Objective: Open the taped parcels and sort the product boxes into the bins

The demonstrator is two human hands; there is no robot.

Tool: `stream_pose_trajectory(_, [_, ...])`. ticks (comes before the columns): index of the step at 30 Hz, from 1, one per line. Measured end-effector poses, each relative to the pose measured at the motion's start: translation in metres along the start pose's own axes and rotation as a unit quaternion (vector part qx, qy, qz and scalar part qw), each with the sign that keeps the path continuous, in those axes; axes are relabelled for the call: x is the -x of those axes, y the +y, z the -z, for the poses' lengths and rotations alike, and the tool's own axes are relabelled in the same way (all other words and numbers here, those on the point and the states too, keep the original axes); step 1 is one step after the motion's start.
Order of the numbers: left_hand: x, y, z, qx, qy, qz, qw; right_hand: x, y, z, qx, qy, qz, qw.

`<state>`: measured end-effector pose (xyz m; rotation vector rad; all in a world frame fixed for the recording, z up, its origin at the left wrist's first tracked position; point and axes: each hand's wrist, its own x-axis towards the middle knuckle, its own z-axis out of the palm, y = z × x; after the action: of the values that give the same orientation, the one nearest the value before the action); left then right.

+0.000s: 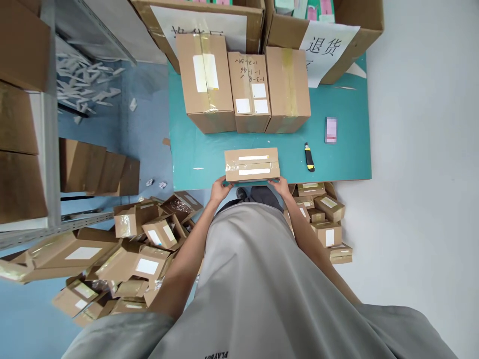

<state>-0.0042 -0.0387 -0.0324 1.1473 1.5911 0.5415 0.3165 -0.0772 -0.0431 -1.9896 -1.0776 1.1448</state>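
A small taped cardboard box with two white label strips lies at the front edge of the teal table. At its near left corner, my left hand grips the box with thumb and fingers. My right hand does the same at the near right corner. The fingertips are partly hidden under the box's near edge. To the right of the box, a black and yellow utility knife rests on the table, and a phone-like pinkish rectangle lies beyond it.
Three taped cartons stand in a row behind the box. Larger open cartons with paper signs sit at the back of the table. Opened boxes pile up at left, more boxes at right, beside a metal shelf.
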Motion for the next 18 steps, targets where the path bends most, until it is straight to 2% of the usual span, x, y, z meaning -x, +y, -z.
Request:
stream_pose_trajectory(7, [0.022,0.030,0.023,0.101,-0.006,-0.080,0.992,0.023,-0.036,0.025,-0.047,0.004,0.057,0.997])
stream_pose_trajectory(11, [0.019,0.045,0.038,0.090,0.019,-0.081,0.992,0.035,-0.050,0.019,-0.039,0.000,0.051,0.998])
stream_pose_trajectory(14, [0.008,0.040,0.040,0.093,0.016,-0.060,0.994,0.035,-0.048,0.006,-0.029,0.003,0.042,0.999])
stream_pose_trajectory(18, [0.001,0.016,0.034,0.109,0.019,-0.007,0.994,0.031,-0.037,-0.006,-0.022,0.007,0.029,0.999])
